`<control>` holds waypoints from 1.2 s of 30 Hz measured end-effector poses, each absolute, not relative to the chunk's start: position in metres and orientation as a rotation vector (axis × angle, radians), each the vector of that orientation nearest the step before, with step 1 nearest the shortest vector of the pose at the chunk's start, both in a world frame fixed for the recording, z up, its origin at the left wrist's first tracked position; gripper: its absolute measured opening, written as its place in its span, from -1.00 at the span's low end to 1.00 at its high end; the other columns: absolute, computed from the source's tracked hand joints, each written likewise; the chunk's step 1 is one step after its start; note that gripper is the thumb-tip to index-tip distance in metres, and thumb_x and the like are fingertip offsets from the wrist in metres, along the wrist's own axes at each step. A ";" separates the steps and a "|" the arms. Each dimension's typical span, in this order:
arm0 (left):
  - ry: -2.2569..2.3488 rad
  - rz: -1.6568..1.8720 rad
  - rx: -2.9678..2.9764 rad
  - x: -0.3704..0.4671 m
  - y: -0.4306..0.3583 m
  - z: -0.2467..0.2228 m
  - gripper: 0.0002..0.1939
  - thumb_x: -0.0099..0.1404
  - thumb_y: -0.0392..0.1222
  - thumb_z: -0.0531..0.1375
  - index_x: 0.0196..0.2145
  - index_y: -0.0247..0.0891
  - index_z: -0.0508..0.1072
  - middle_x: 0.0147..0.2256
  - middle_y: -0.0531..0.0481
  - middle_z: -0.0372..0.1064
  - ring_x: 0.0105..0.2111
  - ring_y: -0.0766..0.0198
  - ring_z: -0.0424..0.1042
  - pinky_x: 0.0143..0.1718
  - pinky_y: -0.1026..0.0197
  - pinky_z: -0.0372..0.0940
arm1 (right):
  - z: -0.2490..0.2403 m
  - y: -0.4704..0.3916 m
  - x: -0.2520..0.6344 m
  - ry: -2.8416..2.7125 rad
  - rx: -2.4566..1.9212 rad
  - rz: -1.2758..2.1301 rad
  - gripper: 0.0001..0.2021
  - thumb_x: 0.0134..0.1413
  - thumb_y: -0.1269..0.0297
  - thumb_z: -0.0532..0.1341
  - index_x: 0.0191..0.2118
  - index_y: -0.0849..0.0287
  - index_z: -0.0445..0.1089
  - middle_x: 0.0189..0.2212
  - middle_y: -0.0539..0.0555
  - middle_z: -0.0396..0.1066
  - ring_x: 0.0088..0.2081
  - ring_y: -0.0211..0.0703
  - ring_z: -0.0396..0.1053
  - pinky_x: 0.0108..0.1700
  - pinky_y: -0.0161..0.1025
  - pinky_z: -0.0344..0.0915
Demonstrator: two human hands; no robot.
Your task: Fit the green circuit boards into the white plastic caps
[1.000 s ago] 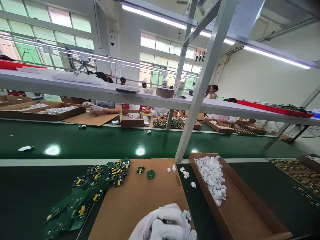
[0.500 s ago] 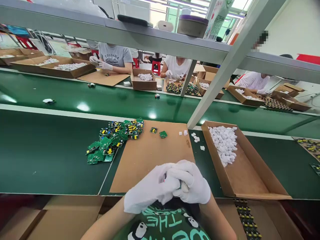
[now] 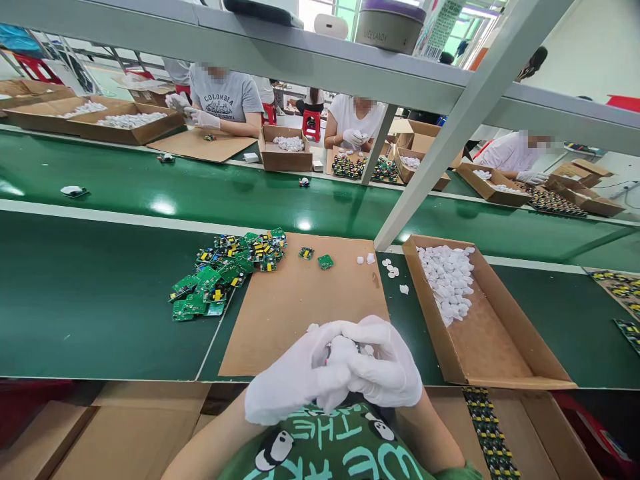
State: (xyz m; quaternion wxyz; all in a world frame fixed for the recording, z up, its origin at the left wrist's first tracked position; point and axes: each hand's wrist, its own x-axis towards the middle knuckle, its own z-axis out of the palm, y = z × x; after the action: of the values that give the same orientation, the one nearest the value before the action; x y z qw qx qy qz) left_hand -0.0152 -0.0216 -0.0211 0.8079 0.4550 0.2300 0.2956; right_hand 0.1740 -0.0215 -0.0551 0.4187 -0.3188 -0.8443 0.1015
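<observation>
White gloves cover my left hand (image 3: 303, 373) and my right hand (image 3: 387, 367), which meet over the near edge of a flat cardboard sheet (image 3: 300, 300). Between their curled fingers is a small white piece (image 3: 343, 348) with a dark edge; both hands grip it, and the fingers hide most of it. Beyond them, a green circuit board (image 3: 325, 262) and another board with a yellow part (image 3: 306, 253) lie on the sheet. A heap of circuit boards (image 3: 225, 267) overlaps the sheet's left edge. Small white pieces (image 3: 370, 259) sit near its right edge.
An open cardboard box (image 3: 500, 333) with white pieces (image 3: 450, 280) stands at the right. A slanted metal post (image 3: 440, 160) rises behind the sheet. Across the green conveyor (image 3: 225, 187), several people in gloves work beside boxes. Rows of boards (image 3: 490, 433) lie below the table edge at right.
My fingers have shifted and spread slightly around the held piece, exposing more white material. The view has tilted a little, and items on the conveyor appear farther left.
</observation>
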 end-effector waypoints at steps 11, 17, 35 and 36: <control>0.480 0.572 1.131 -0.011 -0.019 0.003 -0.87 0.30 -0.16 0.15 -0.27 -0.25 0.42 -0.32 0.04 0.37 -0.55 0.42 0.18 -0.48 0.28 0.11 | -0.039 -0.019 0.178 -2.209 -0.617 0.213 -0.65 0.40 0.07 0.07 0.20 0.05 0.20 -0.26 0.07 0.39 -0.37 -0.17 0.39 -0.35 -0.23 0.38; 0.489 0.622 1.107 -0.016 -0.017 -0.025 -0.67 0.36 0.05 0.20 -0.10 -0.26 0.37 -0.31 0.02 0.38 -0.57 0.47 0.15 -0.52 0.34 0.09 | -0.041 -0.017 0.175 -2.347 -0.704 0.200 -0.73 0.38 0.12 0.09 0.10 0.07 0.29 -0.19 0.13 0.46 -0.36 -0.14 0.38 -0.37 -0.21 0.32; 1.588 0.914 1.799 -0.096 0.051 -0.112 -0.41 0.39 -0.02 0.10 0.27 -0.40 0.19 0.16 -0.48 0.30 -0.01 -0.08 0.47 0.08 -0.22 0.32 | -0.059 0.167 0.156 -2.305 -1.548 0.416 -0.70 0.43 0.19 0.02 -0.14 0.10 0.51 -0.01 0.09 0.52 0.08 -0.06 0.41 0.17 -0.09 0.28; 1.660 0.923 1.862 -0.102 0.060 -0.110 -0.44 0.36 -0.08 0.12 0.24 -0.41 0.24 0.22 -0.48 0.24 0.12 -0.16 0.37 0.19 -0.26 0.20 | -0.063 0.188 0.159 -2.240 -1.675 0.383 -0.71 0.43 0.17 0.04 -0.08 0.15 0.48 0.03 0.15 0.48 0.10 -0.01 0.40 0.17 -0.01 0.29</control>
State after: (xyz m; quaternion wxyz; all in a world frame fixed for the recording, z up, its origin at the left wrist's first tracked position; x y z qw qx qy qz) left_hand -0.1022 0.0598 -0.1099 0.2388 0.6798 0.6061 0.3369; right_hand 0.1590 0.1880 -0.0633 0.1583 -0.5859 -0.7834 0.1341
